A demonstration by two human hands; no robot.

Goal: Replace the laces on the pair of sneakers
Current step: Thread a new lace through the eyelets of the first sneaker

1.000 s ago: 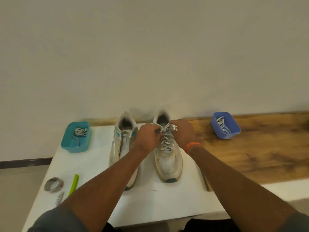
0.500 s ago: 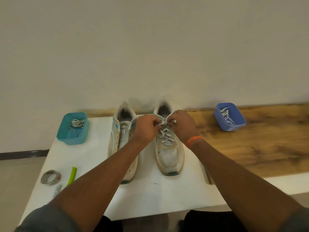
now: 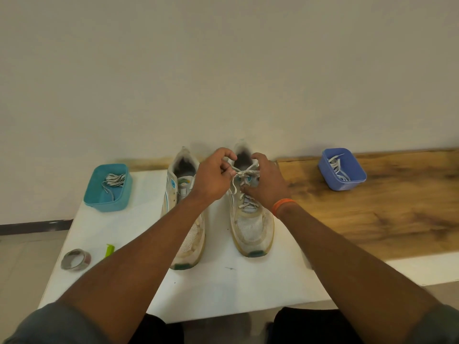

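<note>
Here: right sneaker (image 3: 252,219) on white desk (image 3: 223,289), toe toward person — left hand (image 3: 213,180) and right hand (image 3: 265,187), each grip pinching lace (image 3: 244,173), presumably to tie its top.

A white rectangular table (image 3: 119,227) adjoins a brown wooden bench (image 3: 372,209). Two worn white sneakers (image 3: 252,227) lie beneath the fingers; a teal plastic tub (image 3: 99,198), grey tape roll (image 3: 75,259) and green stick (image 3: 109,250) sit leftward, a blue tub (image 3: 352,181) rightward.
</note>
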